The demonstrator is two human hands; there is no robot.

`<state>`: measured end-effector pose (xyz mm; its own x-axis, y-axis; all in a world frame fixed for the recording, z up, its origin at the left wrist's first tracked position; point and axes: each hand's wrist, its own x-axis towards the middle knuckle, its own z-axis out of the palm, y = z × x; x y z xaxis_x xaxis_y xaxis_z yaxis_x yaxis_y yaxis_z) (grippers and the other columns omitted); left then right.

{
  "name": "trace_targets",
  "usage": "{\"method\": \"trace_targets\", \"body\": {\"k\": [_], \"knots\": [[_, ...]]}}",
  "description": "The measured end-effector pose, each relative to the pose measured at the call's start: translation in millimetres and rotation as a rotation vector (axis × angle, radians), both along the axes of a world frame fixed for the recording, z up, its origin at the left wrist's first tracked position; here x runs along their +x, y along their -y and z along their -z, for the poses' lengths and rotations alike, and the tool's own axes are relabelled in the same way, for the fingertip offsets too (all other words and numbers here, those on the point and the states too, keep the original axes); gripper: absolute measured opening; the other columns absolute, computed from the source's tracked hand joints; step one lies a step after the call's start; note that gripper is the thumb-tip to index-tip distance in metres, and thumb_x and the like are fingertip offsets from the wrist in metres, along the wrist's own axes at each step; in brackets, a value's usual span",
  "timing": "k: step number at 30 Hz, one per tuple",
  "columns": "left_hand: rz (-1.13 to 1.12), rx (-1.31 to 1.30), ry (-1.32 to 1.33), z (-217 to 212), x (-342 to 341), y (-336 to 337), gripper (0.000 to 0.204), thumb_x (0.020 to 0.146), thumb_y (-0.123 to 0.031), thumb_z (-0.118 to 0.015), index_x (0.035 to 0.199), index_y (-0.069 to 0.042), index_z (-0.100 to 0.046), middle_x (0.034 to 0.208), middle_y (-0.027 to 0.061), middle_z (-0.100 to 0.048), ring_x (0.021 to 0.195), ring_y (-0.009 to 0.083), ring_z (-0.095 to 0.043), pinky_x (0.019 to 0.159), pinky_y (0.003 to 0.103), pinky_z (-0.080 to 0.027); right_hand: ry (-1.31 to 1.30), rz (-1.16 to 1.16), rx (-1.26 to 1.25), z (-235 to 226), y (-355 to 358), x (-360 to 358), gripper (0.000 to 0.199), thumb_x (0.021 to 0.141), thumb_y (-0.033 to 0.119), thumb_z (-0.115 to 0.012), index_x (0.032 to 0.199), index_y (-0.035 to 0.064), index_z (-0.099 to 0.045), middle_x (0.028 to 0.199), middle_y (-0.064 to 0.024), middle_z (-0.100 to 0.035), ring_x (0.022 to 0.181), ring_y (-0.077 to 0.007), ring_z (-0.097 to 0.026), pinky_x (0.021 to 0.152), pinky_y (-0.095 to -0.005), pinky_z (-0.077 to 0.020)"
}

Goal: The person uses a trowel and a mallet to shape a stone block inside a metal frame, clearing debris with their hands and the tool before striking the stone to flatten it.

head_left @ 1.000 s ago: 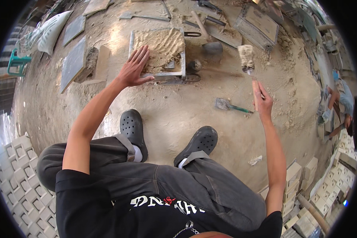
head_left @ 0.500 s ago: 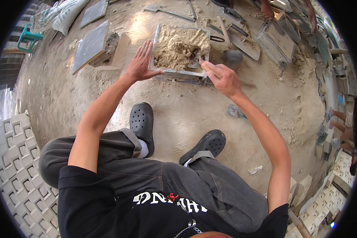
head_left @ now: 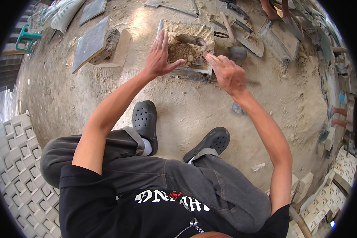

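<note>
Two hands of mine at the frame (head_left: 160, 28) of sandy mix (head_left: 183, 54), 12 o'clock | left hand (head_left: 158, 57): flat, thumb spread wide, at its 8 o'clock corner; contact I cannot tell | right hand (head_left: 229, 75): curled round the trowel (head_left: 193, 41) handle at 4 o'clock, blade over mix toward 10 | mallet (head_left: 238, 53): 3 o'clock, beside frame

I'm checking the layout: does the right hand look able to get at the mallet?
Likely yes, once freed: the right hand grips a trowel, but the mallet lies close beyond, with nothing visible between.
</note>
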<state>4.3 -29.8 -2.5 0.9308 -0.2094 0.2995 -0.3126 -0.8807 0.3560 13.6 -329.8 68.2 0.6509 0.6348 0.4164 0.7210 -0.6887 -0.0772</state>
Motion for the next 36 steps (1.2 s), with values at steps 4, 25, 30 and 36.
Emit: {"method": "trace_targets", "body": {"k": [4, 25, 30, 36], "knots": [[0.052, 0.259, -0.003, -1.9, 22.5, 7.0, 0.115, 0.086, -0.078, -0.046, 0.155, 0.006, -0.009, 0.162, 0.0263, -0.012, 0.152, 0.0360, -0.010, 0.124, 0.043, -0.013, -0.110, 0.151, 0.135, -4.0, 15.9, -3.3, 0.037, 0.091, 0.017, -0.064, 0.126, 0.0270, -0.068, 0.100, -0.0036, -0.066, 0.080, -0.0263, -0.070, 0.065, -0.0380, -0.0575], [0.236, 0.402, -0.085, 5.6, 41.6, 90.6, 0.102, 0.094, -0.074, -0.028, 0.153, 0.008, -0.017, 0.161, 0.0232, -0.021, 0.151, 0.0328, -0.017, 0.125, 0.042, -0.013, -0.347, 0.442, 0.419, 23.6, 66.5, -29.7, 0.037, 0.088, 0.021, -0.071, 0.124, 0.0252, -0.069, 0.102, -0.0042, -0.069, 0.088, -0.0283, -0.068, 0.073, -0.0395, -0.0536], [0.272, 0.522, -0.089, -4.6, 37.6, 95.6, 0.104, 0.092, -0.076, -0.026, 0.153, 0.008, -0.016, 0.161, 0.0228, -0.019, 0.152, 0.0324, -0.015, 0.125, 0.041, -0.012, -0.375, 0.475, 0.427, 24.3, 75.3, -35.7, 0.037, 0.088, 0.019, -0.071, 0.125, 0.0222, -0.069, 0.104, -0.0062, -0.070, 0.091, -0.0290, -0.068, 0.076, -0.0392, -0.0535], [0.335, 0.508, -0.104, -1.1, 23.6, 89.6, 0.108, 0.090, -0.080, -0.021, 0.155, 0.006, -0.010, 0.163, 0.0214, -0.014, 0.153, 0.0313, -0.010, 0.125, 0.041, -0.009, -0.431, 0.466, 0.438, 21.3, 80.2, -40.0, 0.038, 0.089, 0.020, -0.070, 0.126, 0.0204, -0.068, 0.105, -0.0080, -0.069, 0.091, -0.0294, -0.067, 0.077, -0.0392, -0.0533]]}}
